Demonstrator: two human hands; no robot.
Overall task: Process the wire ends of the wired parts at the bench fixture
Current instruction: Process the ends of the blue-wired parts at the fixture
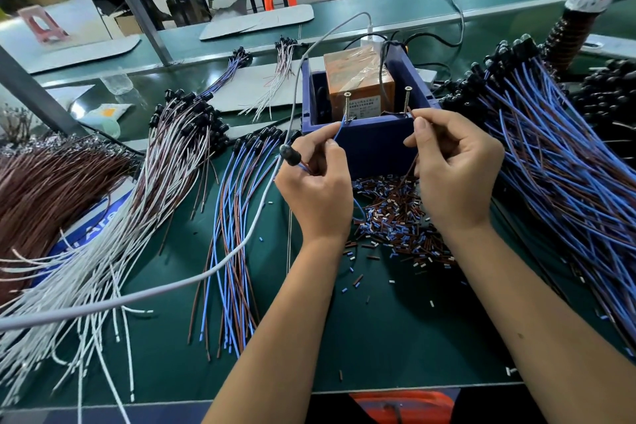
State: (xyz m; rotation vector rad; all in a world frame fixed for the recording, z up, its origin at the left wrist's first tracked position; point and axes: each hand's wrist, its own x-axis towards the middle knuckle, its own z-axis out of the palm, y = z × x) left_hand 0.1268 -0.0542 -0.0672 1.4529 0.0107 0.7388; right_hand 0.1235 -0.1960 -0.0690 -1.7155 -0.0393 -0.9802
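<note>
holding one part between them, the left hand (pixel 315 179) pinches the blue wire (pixel 339 132) up to the left screw (pixel 346 107) and the right hand (pixel 454 165) pinches the brown wire (pixel 411 113) by the right screw (pixel 407 100) on the blue box (pixel 375 144).

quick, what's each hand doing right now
Left hand: closed, pinching the blue wire up at the blue fixture box.
Right hand: closed, pinching the brown wire at the box.
</note>
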